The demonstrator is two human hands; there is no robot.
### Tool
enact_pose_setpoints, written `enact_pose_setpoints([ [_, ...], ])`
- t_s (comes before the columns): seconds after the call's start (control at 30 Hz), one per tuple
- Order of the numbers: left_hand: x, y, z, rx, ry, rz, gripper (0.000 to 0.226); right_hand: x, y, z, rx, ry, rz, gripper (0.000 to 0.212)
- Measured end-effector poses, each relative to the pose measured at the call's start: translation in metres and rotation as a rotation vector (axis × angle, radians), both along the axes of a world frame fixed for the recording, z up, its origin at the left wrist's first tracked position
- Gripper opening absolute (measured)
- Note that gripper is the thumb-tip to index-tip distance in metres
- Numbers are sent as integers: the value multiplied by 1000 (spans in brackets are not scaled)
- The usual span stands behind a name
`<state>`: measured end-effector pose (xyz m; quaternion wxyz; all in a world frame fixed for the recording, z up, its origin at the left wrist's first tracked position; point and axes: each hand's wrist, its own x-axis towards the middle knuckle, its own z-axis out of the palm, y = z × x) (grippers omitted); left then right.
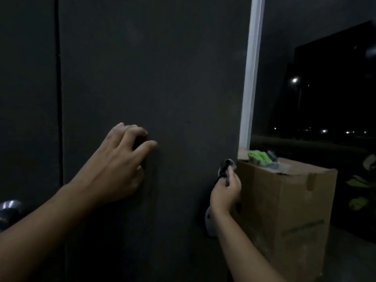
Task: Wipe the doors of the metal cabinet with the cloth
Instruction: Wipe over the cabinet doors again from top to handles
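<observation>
Right hand [224, 192] is gripping the bunched cloth [226, 166] at the door [162, 78] edge; left hand [118, 165], holding nothing, is bracing. Flattening cloth advised.

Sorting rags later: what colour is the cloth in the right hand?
The crumpled cloth looks grey with dark patches, head view.

We log the cabinet door [152, 78] as flat charcoal grey with no pattern, and a black seam [59, 98] runs down its left side. The cloth [226, 168] reads grey, mottled with black and pale patches. We note a white frame strip [252, 68], a plain brown cardboard box [284, 200] with faint green print low on its face, a lime-green item [257, 156] on top, a silver knob [10, 208] and yellow-green leaves [360, 184]. The window [335, 88] is black with white light specks.
</observation>
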<state>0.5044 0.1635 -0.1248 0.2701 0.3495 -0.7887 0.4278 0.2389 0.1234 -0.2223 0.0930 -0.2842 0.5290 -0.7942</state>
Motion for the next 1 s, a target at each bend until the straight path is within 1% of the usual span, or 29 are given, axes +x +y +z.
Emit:
enact_pose_setpoints([
  [0.13, -3, -12, 69, -72, 47, -33, 66, 19, -15, 81, -171, 208, -86, 50],
  [0.2, 1, -16, 108, -96, 56, -25, 65, 27, -23, 135, -255, 314, -87, 51],
  [0.3, 11, -19, 172, -111, 66, -16, 67, 37, -28, 223, -322, 441, -107, 50],
  [0.43, 37, -14, 267, -146, 60, -4, 71, 45, -31, 344, -396, 406, -43, 45],
  [0.57, 72, -3, 351, -208, 63, 17, 71, 39, -35, 450, -410, 424, -89, 44],
  [0.63, 86, 1, 385, -219, 49, 31, 65, 38, -36, 495, -392, 436, -108, 44],
  [0.73, 97, 8, 431, -204, 32, 53, 64, 40, -32, 547, -400, 424, -85, 43],
  [0.77, 99, 10, 444, -202, 21, 61, 64, 44, -31, 558, -401, 459, -92, 42],
  [0.9, 107, 16, 486, -178, -13, 90, 62, 84, -24, 584, -431, 811, -207, 44],
  [1.0, 116, 18, 513, -182, -40, 126, 61, 123, -8, 586, -477, 1107, -172, 48],
])
